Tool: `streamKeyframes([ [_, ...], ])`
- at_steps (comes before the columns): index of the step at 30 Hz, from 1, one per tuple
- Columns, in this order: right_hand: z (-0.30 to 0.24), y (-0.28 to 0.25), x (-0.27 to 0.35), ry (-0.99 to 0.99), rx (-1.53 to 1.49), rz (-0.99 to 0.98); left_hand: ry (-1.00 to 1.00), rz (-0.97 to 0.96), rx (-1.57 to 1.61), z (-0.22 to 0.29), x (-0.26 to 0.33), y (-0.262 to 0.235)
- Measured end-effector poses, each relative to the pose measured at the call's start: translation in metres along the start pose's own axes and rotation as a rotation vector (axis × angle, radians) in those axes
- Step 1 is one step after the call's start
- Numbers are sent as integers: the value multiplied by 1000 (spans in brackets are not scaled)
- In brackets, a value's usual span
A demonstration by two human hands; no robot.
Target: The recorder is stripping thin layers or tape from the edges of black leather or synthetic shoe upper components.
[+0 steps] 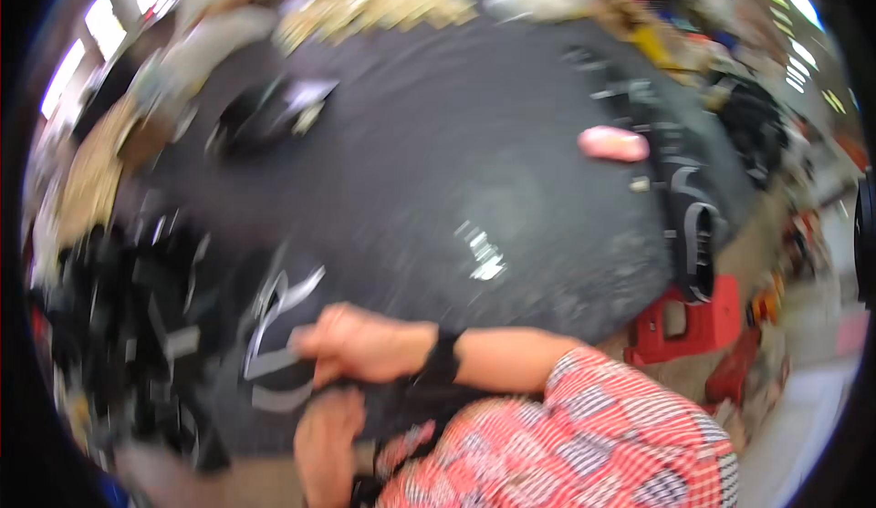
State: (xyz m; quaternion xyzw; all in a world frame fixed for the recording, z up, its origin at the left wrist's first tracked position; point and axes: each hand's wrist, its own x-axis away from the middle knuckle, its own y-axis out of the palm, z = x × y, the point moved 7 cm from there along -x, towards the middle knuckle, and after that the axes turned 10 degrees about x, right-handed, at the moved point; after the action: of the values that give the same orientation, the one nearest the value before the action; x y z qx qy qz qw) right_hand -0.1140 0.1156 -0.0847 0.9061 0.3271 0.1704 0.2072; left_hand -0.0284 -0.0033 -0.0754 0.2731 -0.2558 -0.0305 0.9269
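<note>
My right hand reaches across to the left over the table's near edge, a black band round its wrist. Its fingers are curled together at a black piece with white-grey edging, which lies at the side of the black heap; motion smears the contact. Just below, my left hand comes up from the lower edge, close to the same piece. Blur hides how its fingers are set. A heap of black pieces with pale strips lies to the left of both hands.
On the dark table lie small white pieces, a pink bundle and a black item. Black pieces with white edging line the right edge, above a red stool. Cream pieces are along the far edge.
</note>
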Motion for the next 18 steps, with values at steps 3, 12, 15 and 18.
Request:
streamKeyframes([
  [3, -17, -5, 7, -55, -206, 6, 581, 274, -689, 83, 32, 2],
  [12, -34, 24, -3, -241, 135, -112, 555, -220, -1001, 91, -16, 59],
  [15, -65, 44, 4, -292, 204, -152, 497, -239, -502, 103, -10, 56],
  [18, -67, 40, -1, -310, 345, -119, 106, -361, -519, 84, -12, 15],
])
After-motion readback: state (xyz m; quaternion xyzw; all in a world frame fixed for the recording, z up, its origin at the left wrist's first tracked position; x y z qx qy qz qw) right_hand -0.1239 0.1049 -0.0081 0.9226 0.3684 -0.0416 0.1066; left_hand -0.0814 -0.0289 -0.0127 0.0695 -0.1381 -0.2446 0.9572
